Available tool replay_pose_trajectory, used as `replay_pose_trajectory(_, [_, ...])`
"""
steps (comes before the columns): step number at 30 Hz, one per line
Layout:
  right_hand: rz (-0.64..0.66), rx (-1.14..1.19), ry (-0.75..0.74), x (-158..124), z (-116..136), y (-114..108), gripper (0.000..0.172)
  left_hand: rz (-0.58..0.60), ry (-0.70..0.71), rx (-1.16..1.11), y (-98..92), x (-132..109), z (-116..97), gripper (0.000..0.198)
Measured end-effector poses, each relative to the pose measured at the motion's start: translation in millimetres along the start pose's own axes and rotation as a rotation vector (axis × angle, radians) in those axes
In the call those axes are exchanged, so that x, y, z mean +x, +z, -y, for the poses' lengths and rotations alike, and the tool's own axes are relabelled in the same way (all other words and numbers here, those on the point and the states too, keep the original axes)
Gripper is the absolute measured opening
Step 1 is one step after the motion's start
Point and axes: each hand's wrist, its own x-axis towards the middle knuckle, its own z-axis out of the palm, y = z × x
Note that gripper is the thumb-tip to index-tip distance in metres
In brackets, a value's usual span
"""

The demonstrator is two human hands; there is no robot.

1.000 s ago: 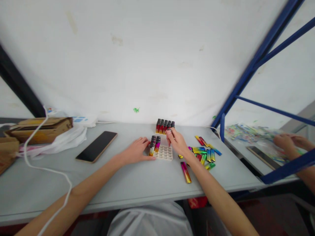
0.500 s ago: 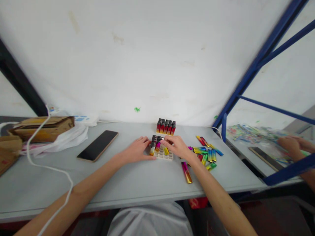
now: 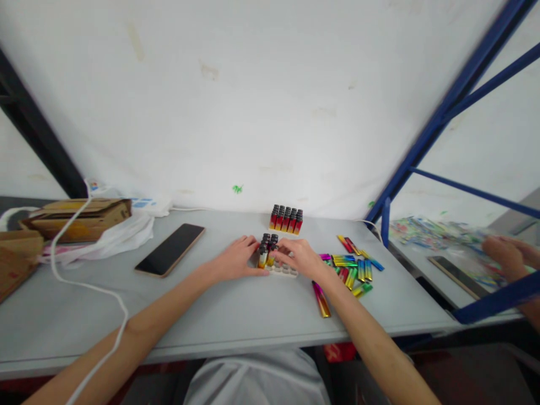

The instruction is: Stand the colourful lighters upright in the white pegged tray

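A white tray [image 3: 287, 272] lies mid-table with several colourful lighters [image 3: 265, 251] standing upright in its left end. My left hand [image 3: 233, 260] lies flat on the table, fingers stretched out against the tray's left side. My right hand [image 3: 298, 257] hovers over the tray, its fingers curled and pinched on a lighter among the standing ones. A pile of loose rainbow-coloured lighters [image 3: 353, 266] lies just right of that hand. One more lighter [image 3: 321, 298] lies alone nearer the table's front edge.
A packed block of red lighters [image 3: 287, 219] stands at the back by the wall. A dark phone [image 3: 171, 249], a cardboard box [image 3: 80, 216], a plastic bag [image 3: 120, 235] and a white cable [image 3: 86, 287] lie left. A blue frame [image 3: 422, 140] separates a co-worker's hands [image 3: 508, 256].
My right hand came back from the red block at the rear and moved left and down over the tray. The left hand has stayed beside the tray.
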Motion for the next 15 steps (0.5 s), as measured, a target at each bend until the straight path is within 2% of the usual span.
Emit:
replay_pose_trajectory(6, [-0.007,-0.051,-0.043,0.9,-0.5,1.2,0.037,-0.017,0.009,-0.041,-0.1,-0.3,1.0,0.064])
replay_pose_trajectory(11, [0.066,0.082,0.049,-0.4,-0.5,-2.3,0.040,-0.031,0.007,-0.044,1.5,-0.1,2.7,0.064])
replay_pose_trajectory(15, [0.080,-0.016,0.066,1.3,-1.1,-0.6,0.034,-0.014,-0.002,-0.029,1.1,0.3,1.8,0.065])
